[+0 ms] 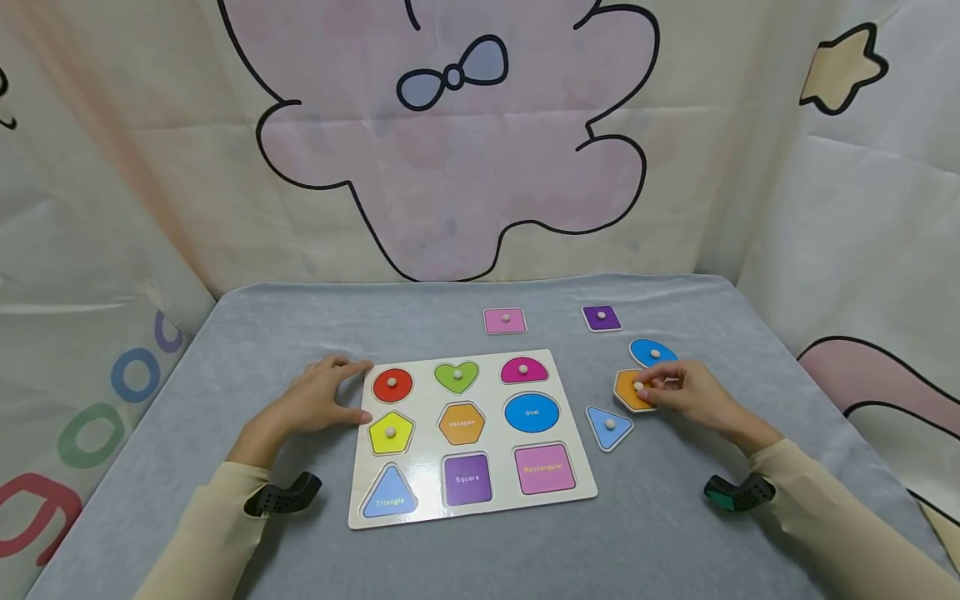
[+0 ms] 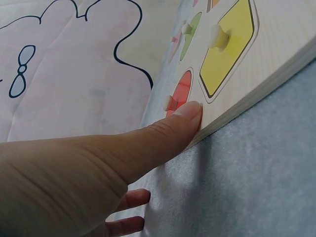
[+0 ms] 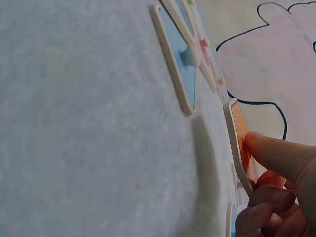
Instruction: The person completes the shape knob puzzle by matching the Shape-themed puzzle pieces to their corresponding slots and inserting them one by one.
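A pale wooden shape-puzzle board (image 1: 427, 483) lies on the table. Knobbed pieces fill its circle, heart, half-round and pentagon places; the hexagon, oval, triangle, square and rectangle recesses show printed names. At the board's left edge, my left hand (image 1: 318, 398) rests with thumb and index finger spread; the left wrist view shows its thumb (image 2: 185, 116) against the edge beside the red circle piece (image 2: 181, 91). My right hand (image 1: 686, 396) pinches the orange hexagon piece (image 1: 626, 390) by its knob, right of the board. Some right fingers are curled underneath in the right wrist view.
Near the right hand lie a blue oval piece (image 1: 647, 348) and a blue triangle piece (image 1: 603, 437). Behind the board are a pink rectangle piece (image 1: 495, 321) and a purple square piece (image 1: 596, 323). Grey cloth (image 1: 300, 317) covers the table; printed curtains (image 1: 450, 183) stand around it.
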`<state>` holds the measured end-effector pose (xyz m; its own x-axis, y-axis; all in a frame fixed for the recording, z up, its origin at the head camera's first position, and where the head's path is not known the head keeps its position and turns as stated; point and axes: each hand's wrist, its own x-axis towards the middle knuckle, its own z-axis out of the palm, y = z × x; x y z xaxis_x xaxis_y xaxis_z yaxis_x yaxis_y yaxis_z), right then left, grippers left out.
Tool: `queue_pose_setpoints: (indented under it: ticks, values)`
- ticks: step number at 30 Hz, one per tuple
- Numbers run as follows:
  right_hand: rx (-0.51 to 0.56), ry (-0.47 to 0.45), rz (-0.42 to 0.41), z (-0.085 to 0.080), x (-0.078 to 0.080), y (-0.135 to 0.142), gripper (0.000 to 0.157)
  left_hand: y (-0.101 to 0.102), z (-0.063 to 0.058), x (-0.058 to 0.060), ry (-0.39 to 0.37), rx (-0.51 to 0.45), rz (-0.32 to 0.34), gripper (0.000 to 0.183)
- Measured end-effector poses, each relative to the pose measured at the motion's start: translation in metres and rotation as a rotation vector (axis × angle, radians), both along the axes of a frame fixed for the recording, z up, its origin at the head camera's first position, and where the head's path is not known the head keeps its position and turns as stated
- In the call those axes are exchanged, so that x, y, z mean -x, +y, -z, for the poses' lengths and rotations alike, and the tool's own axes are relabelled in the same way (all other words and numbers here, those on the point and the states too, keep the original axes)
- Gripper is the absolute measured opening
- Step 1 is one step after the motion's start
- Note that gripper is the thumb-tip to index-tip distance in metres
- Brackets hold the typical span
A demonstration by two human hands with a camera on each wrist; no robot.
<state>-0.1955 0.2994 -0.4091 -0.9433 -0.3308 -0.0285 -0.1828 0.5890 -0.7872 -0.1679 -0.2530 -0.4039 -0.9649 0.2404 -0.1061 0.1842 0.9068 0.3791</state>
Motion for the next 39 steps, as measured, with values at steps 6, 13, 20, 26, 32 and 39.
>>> queue_pose_setpoints:
  ticks: [6, 13, 20, 26, 32, 39]
  values:
    - [0.012, 0.032, -0.011, -0.006, -0.001, -0.010, 0.021, 0.000, 0.000, 0.000, -0.004, 0.000, -0.002, 0.086]
    - [0.025, 0.026, -0.019, -0.006, 0.000, -0.020, 0.020, -0.001, 0.001, 0.001, -0.007, 0.003, -0.006, 0.086]
    - [0.045, 0.021, -0.018, -0.005, 0.001, -0.028, 0.020, -0.001, 0.002, 0.001, -0.005, 0.001, -0.005, 0.086]
    - [0.048, -0.002, -0.021, -0.008, 0.001, -0.034, 0.022, 0.000, 0.002, 0.001, -0.008, -0.001, -0.011, 0.086]
    - [0.063, 0.004, -0.050, -0.008, 0.002, -0.041, 0.020, -0.001, 0.002, 0.001, -0.005, -0.002, -0.006, 0.086]
    - [0.051, 0.008, -0.073, -0.007, 0.002, -0.049, 0.019, -0.001, 0.002, 0.001, -0.006, -0.007, -0.003, 0.085]
